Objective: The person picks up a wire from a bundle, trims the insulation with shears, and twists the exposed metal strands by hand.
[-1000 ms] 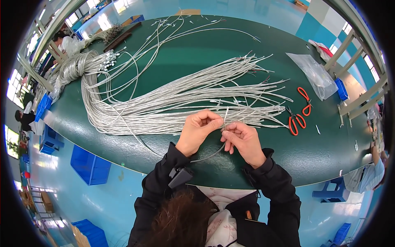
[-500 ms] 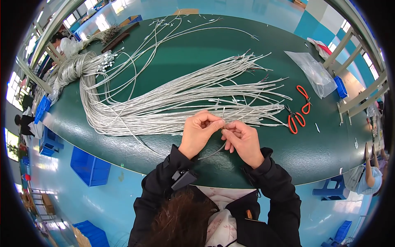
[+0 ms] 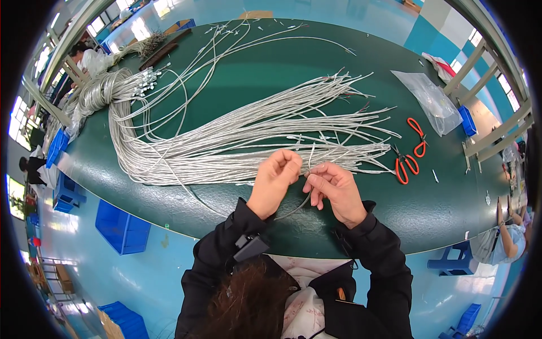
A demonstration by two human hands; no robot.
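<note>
A thick bundle of grey-white cables [image 3: 226,144] fans across the green table [image 3: 440,214]. My left hand [image 3: 275,178] and my right hand [image 3: 333,189] meet near the table's front edge, fingertips close together. Both pinch one thin cable [image 3: 291,210], which loops down between my wrists. A white tie strip [image 3: 310,157] sticks up between the two hands, right at the bundle's front edge.
Two orange-handled scissors [image 3: 409,152] lie right of my hands. A clear plastic bag [image 3: 429,101] lies at the far right. Loose cables curve toward the table's far end. Blue bins [image 3: 121,229] stand on the floor at left. Other people sit at the left and right rims.
My hands have drawn closer together and shifted slightly on the cable. The loop between them has tightened. The bundle and scissors have not moved.
</note>
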